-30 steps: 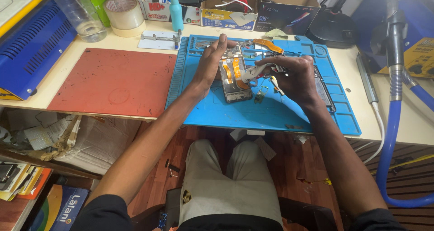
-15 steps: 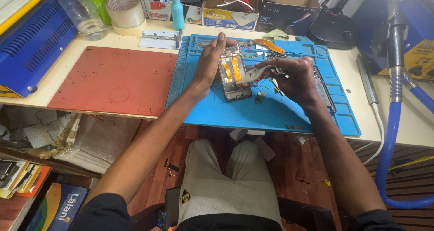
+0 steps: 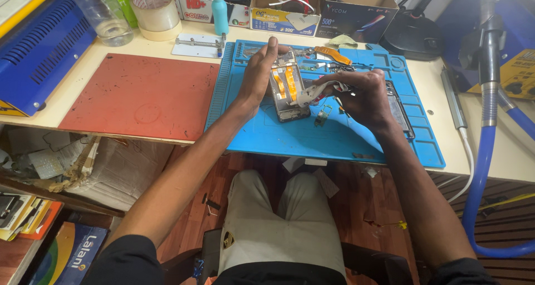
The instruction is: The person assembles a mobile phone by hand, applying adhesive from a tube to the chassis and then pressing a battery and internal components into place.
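Note:
An opened phone [image 3: 288,90] with orange flex cables showing lies tilted on the blue work mat [image 3: 334,134]. My left hand [image 3: 262,73] holds the phone by its left edge and props it up. My right hand [image 3: 359,95] grips a pair of tweezers [image 3: 312,95] whose tip touches the phone's inside near its right edge. A small green circuit part [image 3: 321,117] lies on the mat just below the tweezers. A second flat phone panel [image 3: 402,109] rests on the mat under my right wrist.
A red mat [image 3: 139,95] lies to the left of the blue one. A blue machine [image 3: 39,45] stands at far left. Tape roll [image 3: 156,12], bottle [image 3: 220,9] and cardboard boxes [image 3: 356,9] line the back. A blue hose [image 3: 485,168] hangs at right.

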